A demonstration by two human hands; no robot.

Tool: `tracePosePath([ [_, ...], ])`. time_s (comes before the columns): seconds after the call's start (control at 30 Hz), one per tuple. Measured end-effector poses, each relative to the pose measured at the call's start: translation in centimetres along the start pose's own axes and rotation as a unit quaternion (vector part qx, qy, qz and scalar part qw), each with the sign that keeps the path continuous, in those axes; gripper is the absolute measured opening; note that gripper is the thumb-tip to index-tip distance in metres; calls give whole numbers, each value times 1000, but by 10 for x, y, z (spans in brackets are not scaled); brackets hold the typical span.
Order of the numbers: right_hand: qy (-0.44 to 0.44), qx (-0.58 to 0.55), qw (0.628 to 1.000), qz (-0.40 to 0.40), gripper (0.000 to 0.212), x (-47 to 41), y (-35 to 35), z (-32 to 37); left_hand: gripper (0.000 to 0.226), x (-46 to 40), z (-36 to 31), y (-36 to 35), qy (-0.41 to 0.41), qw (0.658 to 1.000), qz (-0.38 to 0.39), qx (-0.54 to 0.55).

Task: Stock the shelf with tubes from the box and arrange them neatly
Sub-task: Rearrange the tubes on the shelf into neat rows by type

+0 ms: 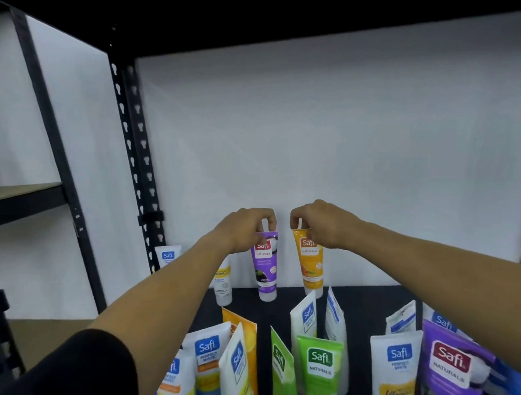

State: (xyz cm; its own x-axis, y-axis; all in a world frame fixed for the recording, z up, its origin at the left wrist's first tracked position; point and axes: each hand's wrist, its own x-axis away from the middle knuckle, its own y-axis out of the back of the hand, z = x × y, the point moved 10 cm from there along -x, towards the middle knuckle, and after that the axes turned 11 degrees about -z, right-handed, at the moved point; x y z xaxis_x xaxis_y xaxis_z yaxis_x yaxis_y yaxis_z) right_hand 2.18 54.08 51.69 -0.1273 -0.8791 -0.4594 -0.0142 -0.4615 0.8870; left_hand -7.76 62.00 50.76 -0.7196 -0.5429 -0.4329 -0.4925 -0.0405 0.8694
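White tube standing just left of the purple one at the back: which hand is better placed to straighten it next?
The left hand. It pinches the purple tube right beside the white tube; the right hand holds the orange tube further away.

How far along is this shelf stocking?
Well underway. Many tubes already stand on the shelf, such as the green tube in front. In hand: the left hand pinches the purple tube, the right hand the orange tube, by the back wall. The front ones still look uneven; the box isn't visible.
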Motion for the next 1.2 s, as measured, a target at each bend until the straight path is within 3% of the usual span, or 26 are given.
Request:
tracePosePath([
  [0.5,-19,13,1000,17,32,-5,-33,-32,20,-15,0,-45,-6,1000,21,-17],
  [1.2,-26,-16,999,17,28,-5,-42,-39,22,-19,7,-54,3,1000,16,-18],
])
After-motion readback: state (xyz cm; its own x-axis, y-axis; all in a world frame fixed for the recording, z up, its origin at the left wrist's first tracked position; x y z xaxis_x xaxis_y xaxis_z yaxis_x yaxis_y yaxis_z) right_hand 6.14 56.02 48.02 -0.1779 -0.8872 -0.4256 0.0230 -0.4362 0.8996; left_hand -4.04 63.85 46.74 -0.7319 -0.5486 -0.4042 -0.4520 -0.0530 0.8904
